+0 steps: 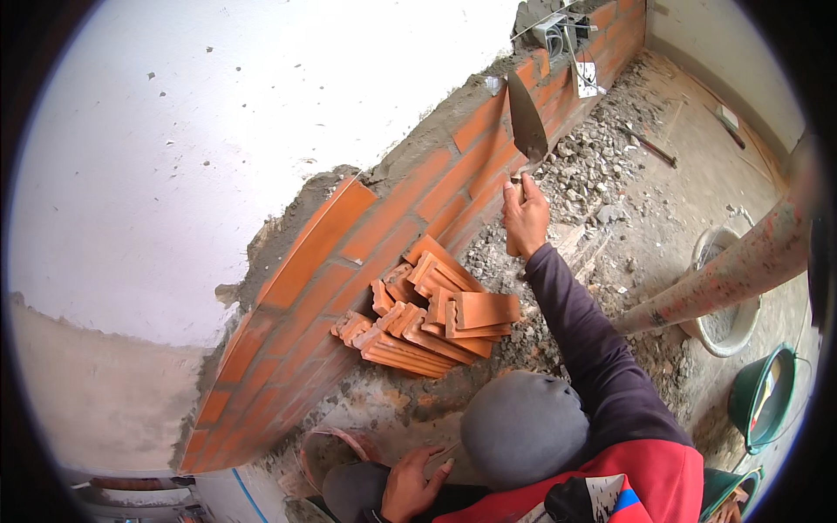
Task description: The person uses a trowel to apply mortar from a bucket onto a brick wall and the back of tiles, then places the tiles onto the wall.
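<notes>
My right hand (pixel 526 218) is stretched forward and closed round the handle of a pointed trowel (pixel 526 118). The trowel's grey blade points up and away, held over the face of a low orange brick wall (pixel 397 240). Down near the bottom edge, my left hand (pixel 417 486) has its thumb and fingers apart, with nothing visible in it. Beside it stands a mortar-smeared bucket (pixel 330 453), partly hidden by a grey rounded shape. Between my arms and the wall lies a pile of loose orange bricks (pixel 479 312).
Grey rubble (pixel 586 170) covers the floor along the wall. A hammer-like tool (pixel 651 146) lies beyond it. A stained pole (pixel 724 279) slants across a mortar tub (pixel 737 327) at right, near a green bucket (pixel 761 397). An outlet (pixel 586 78) hangs from wires at the wall's far end.
</notes>
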Demonstrator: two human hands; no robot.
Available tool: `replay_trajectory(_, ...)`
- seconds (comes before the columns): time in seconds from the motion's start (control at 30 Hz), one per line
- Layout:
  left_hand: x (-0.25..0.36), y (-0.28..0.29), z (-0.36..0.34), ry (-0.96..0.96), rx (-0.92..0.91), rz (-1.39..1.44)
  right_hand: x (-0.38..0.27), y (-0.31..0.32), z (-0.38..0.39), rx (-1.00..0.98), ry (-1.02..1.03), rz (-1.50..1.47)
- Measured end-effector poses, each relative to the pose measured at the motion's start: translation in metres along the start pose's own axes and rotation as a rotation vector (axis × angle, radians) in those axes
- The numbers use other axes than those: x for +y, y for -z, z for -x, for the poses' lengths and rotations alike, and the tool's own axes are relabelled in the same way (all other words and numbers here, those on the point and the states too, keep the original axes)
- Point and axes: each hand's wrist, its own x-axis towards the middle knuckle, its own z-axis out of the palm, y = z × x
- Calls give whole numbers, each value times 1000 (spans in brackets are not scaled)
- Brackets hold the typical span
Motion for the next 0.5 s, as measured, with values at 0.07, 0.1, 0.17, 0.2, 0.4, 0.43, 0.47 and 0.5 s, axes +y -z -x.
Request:
replay_trajectory(0.07, -1, 0, 1, -1, -1, 2, 2, -3, 9, -26, 52, 13)
replay_trajectory(0.1, 0, 0, 1, 2, -5, 5, 3, -4, 18, -39, 66, 20)
replay_trajectory(0.17, -2, 0, 1, 1, -8, -6, 7, -5, 32, -68, 51, 4)
replay_trajectory(0.2, -4, -1, 1, -4, -7, -17, 9, -4, 40, -81, 44, -3)
replay_trajectory(0.4, -4, 0, 4, -18, 21, -22, -18, 9, 21, -106, 70, -25)
replay_trajectory(0.43, -6, -1, 6, -20, 20, -31, -22, 8, 10, -20, 242, 127)
replay_trajectory(0.47, -6, -1, 5, -21, 20, -23, -20, 6, -3, 48, 329, 201)
replay_trajectory(0.5, -5, -1, 5, -20, 20, -16, -17, 3, -11, 79, 365, 232)
